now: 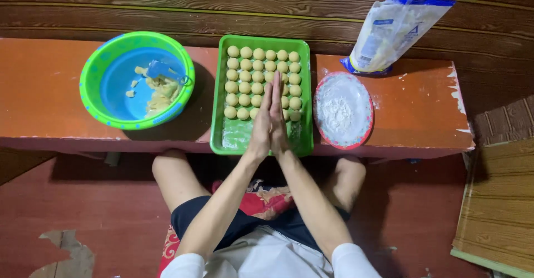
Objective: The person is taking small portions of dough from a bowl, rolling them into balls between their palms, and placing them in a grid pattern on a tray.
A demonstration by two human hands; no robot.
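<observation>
Head view: left hand (260,123) and right hand (278,119) pressed flat palm to palm over green tray (222,89); anything between them is hidden. Dough balls (245,76), roughly thirty, some covered. One blue-green bowl (94,66) at 9 o'clock, one floured plate (343,110) at 3, one flour bag (392,30), one orange table (50,100).

Green rectangular tray (222,89) on the orange bench, rows of pale round dough balls (245,76) inside

We have one head-worn view, looking steeply down from above our lap, facing forward across the bench (55,89) toward the wooden wall (167,5), at arm's-length range
</observation>
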